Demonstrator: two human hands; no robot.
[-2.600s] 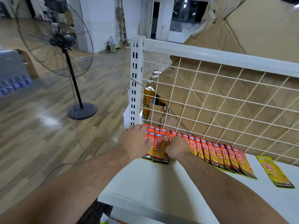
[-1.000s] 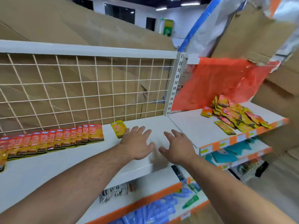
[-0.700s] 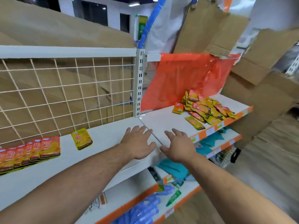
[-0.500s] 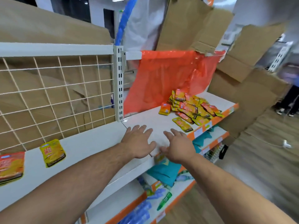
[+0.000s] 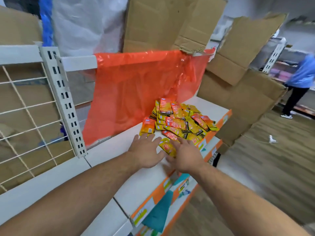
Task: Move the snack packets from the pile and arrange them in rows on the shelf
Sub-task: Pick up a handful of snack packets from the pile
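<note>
Yellow and orange film snack packets [image 5: 180, 121] lie heaped in a loose pile on the white shelf [image 5: 119, 147], just in front of the orange plastic sheet [image 5: 136, 86], below its lower right part. One stray packet [image 5: 167, 147] lies apart from the heap, farther out from the sheet, between the two hands. The left hand [image 5: 146, 152] is spread with straight fingers and holds nothing. The right hand [image 5: 185, 155] is likewise spread and empty. Its edge overlaps the stray packet, though blur hides whether it touches.

The packets look light, thin and limp. Their slick film would likely let one slide over another, so a loosely grabbed bunch could shed some over the shelf's front lip. A pinch across the flat sealed ends, or a scoop under several at once, seems the safest hold.

How deep the pile goes is hidden, the print is too small to read, and no arranged row is in view.
</note>
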